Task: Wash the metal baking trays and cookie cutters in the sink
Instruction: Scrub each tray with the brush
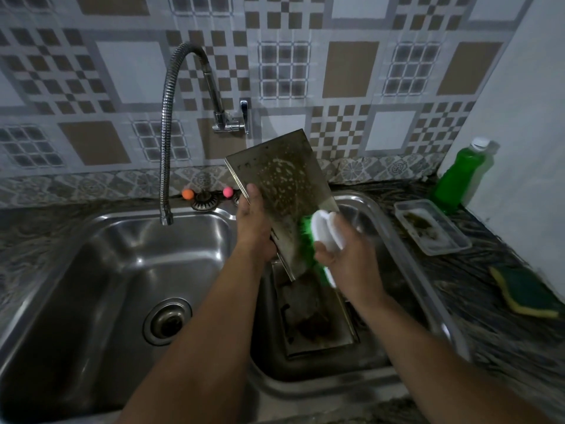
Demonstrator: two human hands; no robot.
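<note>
My left hand [255, 223] grips the left edge of a metal baking tray [281, 185], held upright and tilted over the right sink basin [394, 240]. Soap suds speckle its face. My right hand [345, 252] holds a white brush with green bristles [321, 237], and the bristles press against the tray's lower right part. Another dirty metal tray [315, 319] lies flat in the bottom of the right basin, below my hands. No cookie cutters show.
The left sink basin [122, 270] has a drain [167, 321] and the flexible faucet spout [166, 215] hangs over it. On the right counter stand a green soap bottle [458, 182], a clear plastic container [431, 228] and a yellow-green sponge [522, 295].
</note>
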